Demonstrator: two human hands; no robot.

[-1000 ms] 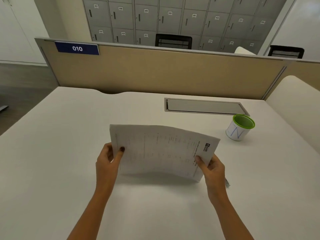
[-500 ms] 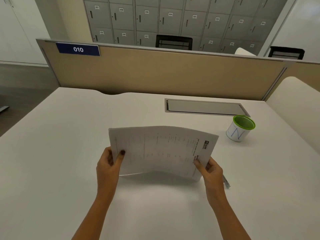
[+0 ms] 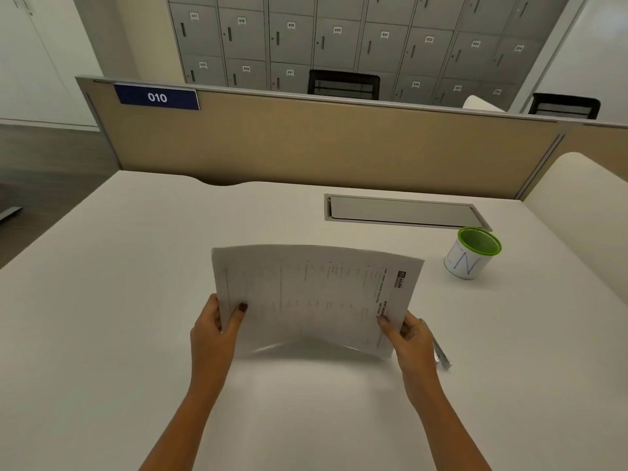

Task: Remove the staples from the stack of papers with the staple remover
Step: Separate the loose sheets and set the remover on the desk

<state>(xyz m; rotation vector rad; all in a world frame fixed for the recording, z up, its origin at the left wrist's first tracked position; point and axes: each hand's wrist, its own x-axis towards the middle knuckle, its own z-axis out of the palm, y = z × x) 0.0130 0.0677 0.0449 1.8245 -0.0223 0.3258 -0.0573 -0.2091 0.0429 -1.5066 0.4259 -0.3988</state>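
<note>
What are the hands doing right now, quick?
Left hand: closed, holding the left edge of the stack of papers.
Right hand: closed, holding the right edge of the same stack.

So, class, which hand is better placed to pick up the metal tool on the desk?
Right, probably. The tool lies just beside the right hand; the left hand grips the papers at their opposite edge.

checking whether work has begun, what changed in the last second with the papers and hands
Little: the stack of papers levelled out, its right top corner rising, while the left hand and right hand sank slightly toward the desk. Both hands keep gripping its side edges; the staple remover and green-rimmed cup stay where they were.
</note>
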